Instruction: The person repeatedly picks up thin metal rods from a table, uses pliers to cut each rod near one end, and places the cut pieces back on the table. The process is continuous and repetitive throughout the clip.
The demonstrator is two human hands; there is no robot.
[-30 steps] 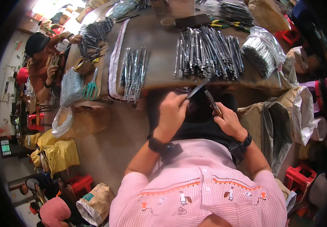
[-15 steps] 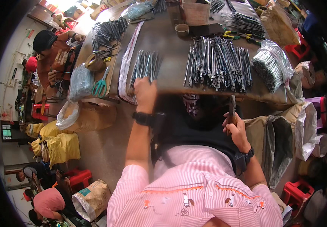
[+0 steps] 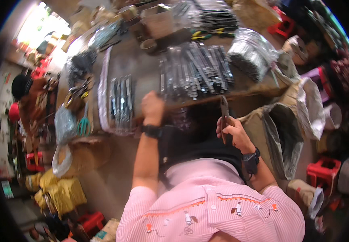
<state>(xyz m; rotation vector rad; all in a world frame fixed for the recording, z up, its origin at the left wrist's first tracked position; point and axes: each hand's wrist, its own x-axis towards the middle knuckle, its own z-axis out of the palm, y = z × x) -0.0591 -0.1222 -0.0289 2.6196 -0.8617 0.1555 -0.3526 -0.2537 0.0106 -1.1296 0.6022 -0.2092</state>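
My left hand is over the table's near edge, smeared by motion; its fingers cannot be made out. To its left lies a small row of shiny dark metal strips, apart from the hand. A larger pile of the same kind of strips spreads across the table to its right. Past the near edge, over my lap, my right hand is closed round the handles of a pair of pliers. The pliers' jaws point up toward the table edge, with nothing visible in them.
A plastic-wrapped bundle of thin silver rods stands at the table's right. Behind the strips are a small cup and yellow-handled pliers. Teal scissors lie at the left. Open sacks stand to my right. Another person sits far left.
My left hand has come off the small row of strips and moved right. The right hand still holds the pliers. The whole view has shifted and tilted.
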